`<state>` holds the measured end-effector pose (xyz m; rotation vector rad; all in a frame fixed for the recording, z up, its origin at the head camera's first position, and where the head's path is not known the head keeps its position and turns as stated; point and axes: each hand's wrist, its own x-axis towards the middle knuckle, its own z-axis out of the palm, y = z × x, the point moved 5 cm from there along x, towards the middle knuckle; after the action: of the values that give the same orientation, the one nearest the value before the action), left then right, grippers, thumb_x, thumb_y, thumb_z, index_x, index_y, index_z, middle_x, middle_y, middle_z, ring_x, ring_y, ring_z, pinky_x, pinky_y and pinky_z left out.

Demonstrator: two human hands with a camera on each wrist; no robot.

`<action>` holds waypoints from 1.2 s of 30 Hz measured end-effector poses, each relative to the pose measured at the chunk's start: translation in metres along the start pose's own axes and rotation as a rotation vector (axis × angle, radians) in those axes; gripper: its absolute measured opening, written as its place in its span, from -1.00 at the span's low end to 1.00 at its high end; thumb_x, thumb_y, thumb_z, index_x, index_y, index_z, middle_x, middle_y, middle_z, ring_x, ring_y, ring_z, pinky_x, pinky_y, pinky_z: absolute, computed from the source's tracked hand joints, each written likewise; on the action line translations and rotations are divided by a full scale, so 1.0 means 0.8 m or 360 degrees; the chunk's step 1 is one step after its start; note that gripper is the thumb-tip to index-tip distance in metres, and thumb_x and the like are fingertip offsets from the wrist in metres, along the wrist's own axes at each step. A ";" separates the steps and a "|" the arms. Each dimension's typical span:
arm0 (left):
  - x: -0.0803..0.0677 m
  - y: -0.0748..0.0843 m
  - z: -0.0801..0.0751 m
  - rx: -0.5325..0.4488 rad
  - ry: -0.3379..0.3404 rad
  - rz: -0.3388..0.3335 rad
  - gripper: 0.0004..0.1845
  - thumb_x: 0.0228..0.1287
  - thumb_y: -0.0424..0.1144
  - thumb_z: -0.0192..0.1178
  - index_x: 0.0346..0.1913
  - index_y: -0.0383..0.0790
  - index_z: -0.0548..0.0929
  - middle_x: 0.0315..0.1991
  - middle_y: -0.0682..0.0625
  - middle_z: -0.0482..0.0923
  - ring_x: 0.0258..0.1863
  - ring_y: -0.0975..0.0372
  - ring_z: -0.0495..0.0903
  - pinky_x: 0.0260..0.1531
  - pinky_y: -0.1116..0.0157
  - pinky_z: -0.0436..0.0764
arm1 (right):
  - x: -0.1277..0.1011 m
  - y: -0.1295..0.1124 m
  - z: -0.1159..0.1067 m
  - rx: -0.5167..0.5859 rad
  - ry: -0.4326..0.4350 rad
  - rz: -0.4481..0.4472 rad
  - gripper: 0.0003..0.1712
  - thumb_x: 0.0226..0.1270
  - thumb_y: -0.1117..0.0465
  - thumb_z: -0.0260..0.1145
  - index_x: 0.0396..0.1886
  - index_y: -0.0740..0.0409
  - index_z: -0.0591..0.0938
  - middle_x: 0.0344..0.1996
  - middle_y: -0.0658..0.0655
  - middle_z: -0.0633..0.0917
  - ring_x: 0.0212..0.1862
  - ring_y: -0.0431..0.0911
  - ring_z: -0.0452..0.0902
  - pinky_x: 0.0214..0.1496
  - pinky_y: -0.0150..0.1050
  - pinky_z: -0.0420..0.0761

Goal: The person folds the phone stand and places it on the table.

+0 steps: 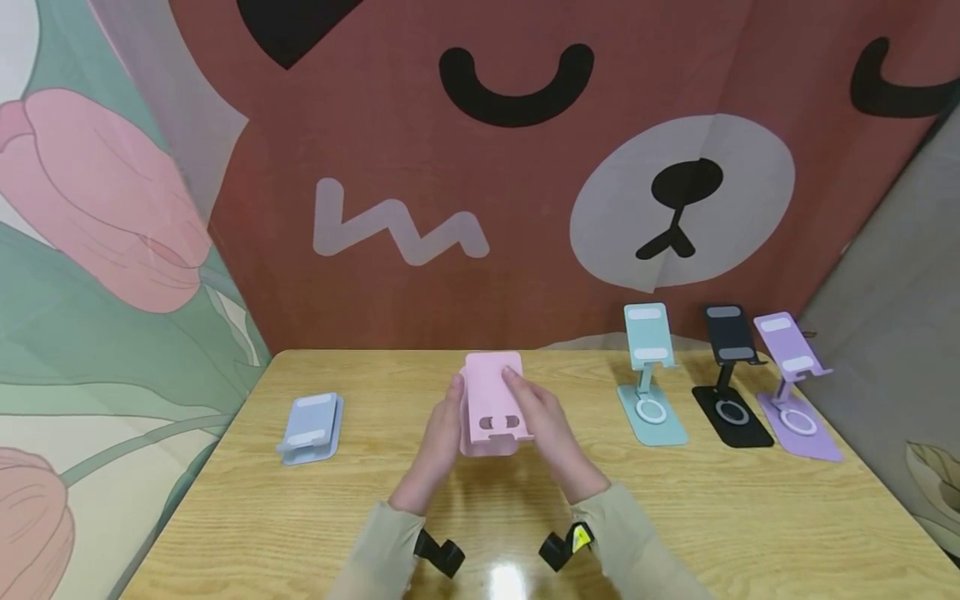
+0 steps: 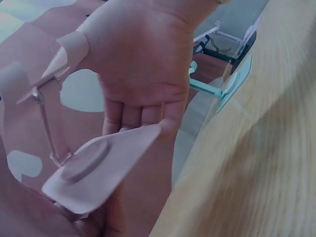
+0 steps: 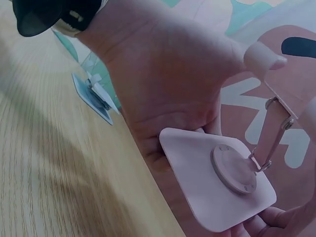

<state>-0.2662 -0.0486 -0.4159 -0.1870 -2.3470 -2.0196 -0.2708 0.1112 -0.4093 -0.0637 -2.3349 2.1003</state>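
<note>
Pink phone stand [image 1: 491, 404] held above wooden table [image 1: 675, 517], left of teal stand [image 1: 649, 375]. Left hand [image 1: 438, 437] and right hand [image 1: 551, 429] grip plate edges. Likely light, rigid plastic; hinged arm pivots, so hold by base plate.

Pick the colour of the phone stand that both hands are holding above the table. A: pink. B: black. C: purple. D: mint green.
A: the left hand and the right hand grip the pink phone stand from either side, while the mint green stand, the black stand and the purple stand stand untouched on the wooden table to the right.
</note>
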 end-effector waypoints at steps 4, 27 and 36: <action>0.001 0.005 -0.001 0.0077 -0.0036 0.0026 -0.25 0.62 0.21 -0.26 0.17 -0.47 0.56 -0.08 -0.23 0.63 -0.07 0.01 0.61 0.03 0.03 0.58 | 0.000 0.001 0.000 -0.0022 0.0007 0.0005 -0.15 0.42 -0.38 0.17 0.19 0.33 0.61 -0.18 0.20 0.71 -0.11 0.00 0.61 0.03 -0.12 0.57; 0.002 -0.008 0.001 -0.0013 0.0105 -0.0106 -0.34 0.46 0.28 0.05 0.00 -0.36 0.63 -0.29 -0.12 0.64 -0.33 0.13 0.60 -0.25 0.19 0.60 | -0.001 0.005 0.012 -0.0122 0.0064 -0.0050 -0.21 0.44 -0.35 0.17 0.07 0.35 0.63 -0.23 0.20 0.70 -0.17 0.01 0.60 -0.06 -0.11 0.59; 0.000 -0.010 0.001 -0.0031 0.0170 -0.0084 -0.37 0.47 0.23 0.06 -0.01 -0.38 0.65 -0.32 -0.10 0.65 -0.36 0.15 0.60 -0.30 0.21 0.60 | -0.003 0.007 0.015 -0.0129 0.0124 -0.0089 -0.31 0.46 -0.29 0.19 -0.07 0.32 0.66 -0.31 0.15 0.69 -0.25 -0.04 0.58 -0.16 -0.17 0.57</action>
<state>-0.2667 -0.0493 -0.4236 -0.0174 -2.2926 -2.0217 -0.2682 0.0994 -0.4161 -0.0780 -2.3477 1.9419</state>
